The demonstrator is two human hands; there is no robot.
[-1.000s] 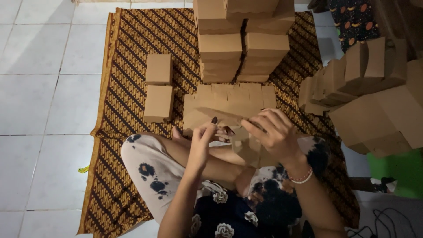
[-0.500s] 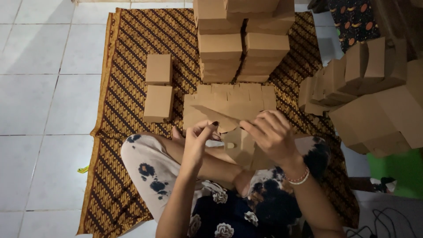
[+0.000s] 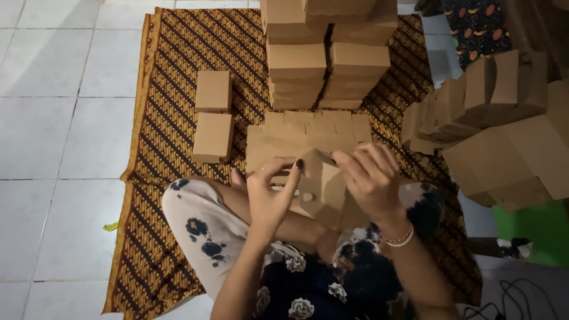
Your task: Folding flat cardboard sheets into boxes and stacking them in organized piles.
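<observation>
Brown cardboard box (image 3: 323, 186) now raised upright vs 1 s ago; flap being tucked, left hand (image 3: 269, 192) & right hand (image 3: 370, 178) fingers pinching it (flat blanks (image 3: 308, 133) beneath)

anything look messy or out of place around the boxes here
Mostly tidy. The heap of folded boxes on the right leans and tumbles unevenly, unlike the squared stack straight ahead. A small yellow scrap lies loose on the white tiles beside the mat. The half-folded box between left hand and right hand looks undamaged.
</observation>
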